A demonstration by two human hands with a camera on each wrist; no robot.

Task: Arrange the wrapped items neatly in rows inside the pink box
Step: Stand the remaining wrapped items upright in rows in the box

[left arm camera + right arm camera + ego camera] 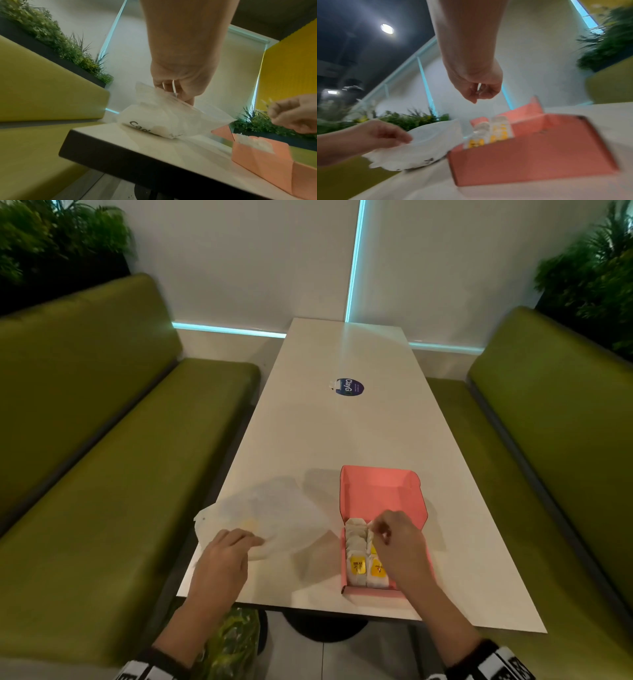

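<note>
The pink box (pixel 376 487) lies open on the table's near right part, its lid flat behind it. Two rows of wrapped items (pixel 358 565), white with yellow labels, fill its left side; they also show in the right wrist view (pixel 498 131). My right hand (pixel 397 546) hovers over the right row with curled fingers, pinching a small pale wrapped item that is mostly hidden (pixel 479 88). My left hand (pixel 226 553) pinches the edge of a clear plastic bag (pixel 274 515) lying left of the box, with a few pale items inside (pixel 159 129).
The long white table (pixel 325 433) carries a round blue sticker (pixel 349 387) at its middle. Green benches (pixel 102 474) flank both sides, with plants behind them. A green patterned bag (pixel 233 642) sits below the table's near edge.
</note>
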